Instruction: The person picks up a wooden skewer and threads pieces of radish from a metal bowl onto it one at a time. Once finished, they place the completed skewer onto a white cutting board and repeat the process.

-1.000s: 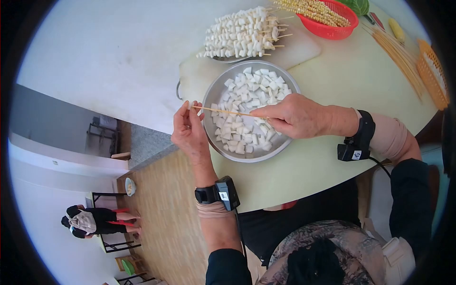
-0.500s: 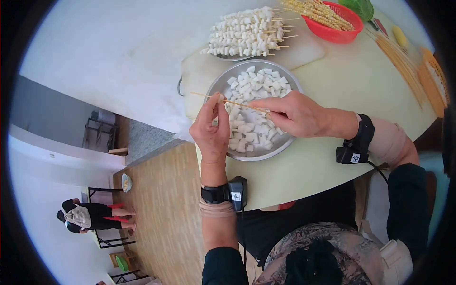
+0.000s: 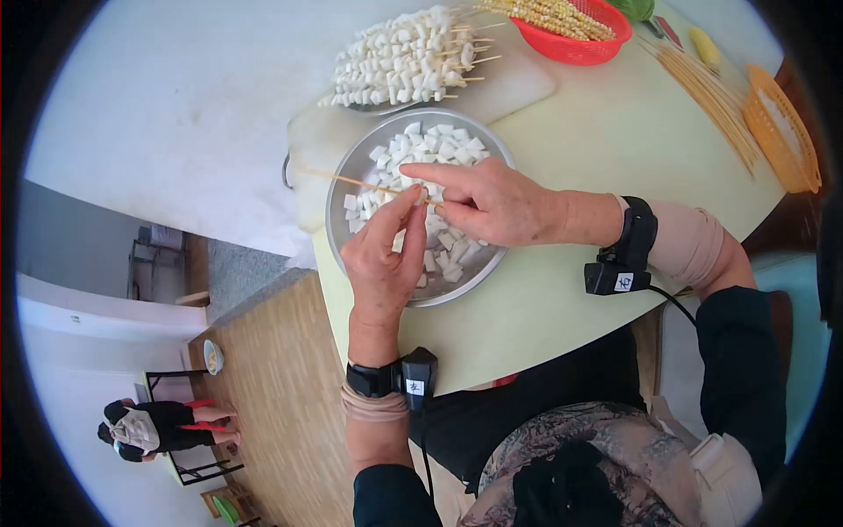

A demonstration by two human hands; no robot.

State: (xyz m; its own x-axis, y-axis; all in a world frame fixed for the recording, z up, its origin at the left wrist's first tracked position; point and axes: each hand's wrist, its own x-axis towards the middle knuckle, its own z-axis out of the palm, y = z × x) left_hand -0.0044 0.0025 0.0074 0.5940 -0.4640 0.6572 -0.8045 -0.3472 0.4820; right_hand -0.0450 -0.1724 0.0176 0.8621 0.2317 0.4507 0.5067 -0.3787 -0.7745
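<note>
A round metal tray (image 3: 351, 151) holds many white cubes (image 3: 450, 145), and both of my hands are above it. A thin wooden skewer (image 3: 351, 181) slants across the tray. My left hand (image 3: 383, 255) pinches a small white cube (image 3: 422, 195) at the skewer, its thumb and forefinger pressed together. Close to its right, my right hand (image 3: 502, 204) has its forefinger stretched out over the cubes, while its thumb and other fingers grip the skewer near its right end.
Filled white skewers (image 3: 399, 60) are piled behind the tray on a cutting board (image 3: 518, 86). A red basket (image 3: 580, 51) holds corn-coloured sticks; bare skewers (image 3: 707, 101) lie beside an orange basket (image 3: 781, 132). At the far left stands a person (image 3: 145, 429).
My left hand has moved along the skewer towards my right hand with the white cube. My right forefinger has stretched out. The whole view has shifted, so the table things appear further left.
</note>
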